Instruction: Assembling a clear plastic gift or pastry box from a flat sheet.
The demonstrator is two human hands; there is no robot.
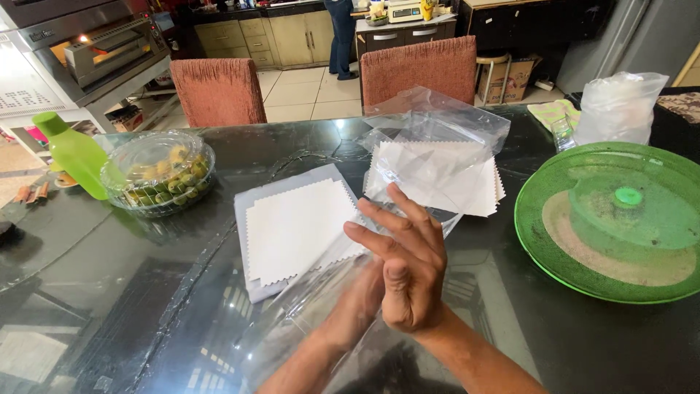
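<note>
Fingers [379,222] of the right hand [408,273] are spread flat against a clear plastic bag [306,314], and the left hand [357,306] shows through the film behind it, so the bag sits pressed between the two palms just above the dark table [146,292]; whether the left fingers are curled or straight I cannot tell through the blur. Held only by flat palms, the slick film could slide free or crease. The bag's loose end could also drag across the stack of white zigzag-edged sheets [299,226] just beside it and scatter them.
</note>
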